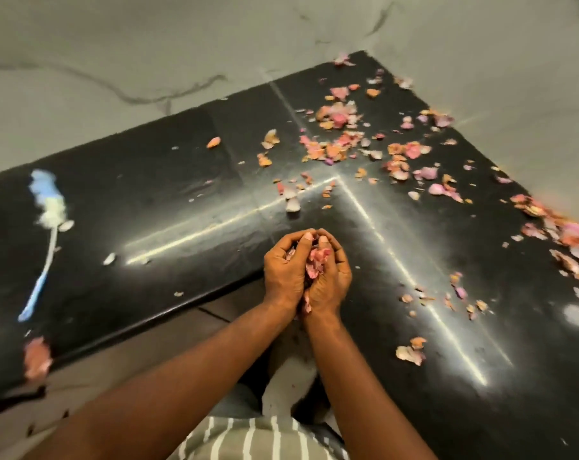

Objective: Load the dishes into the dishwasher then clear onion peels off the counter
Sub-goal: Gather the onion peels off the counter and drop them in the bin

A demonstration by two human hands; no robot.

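My left hand [283, 270] and my right hand [331, 277] are cupped together over the inner corner of the black counter [155, 200]. Between them they hold a bunch of pink onion peels [316, 260], fingers curled round it. Many more loose onion peels [338, 127] lie scattered over the far corner of the counter and along its right side [560, 234]. A few peels [411, 351] rest near the front right.
A blue and white brush [47, 220] lies on the left part of the counter. One peel [37, 358] sits at the counter's left front edge. Grey marbled walls [148, 54] enclose the corner. Below my arms are the floor and my striped clothing.
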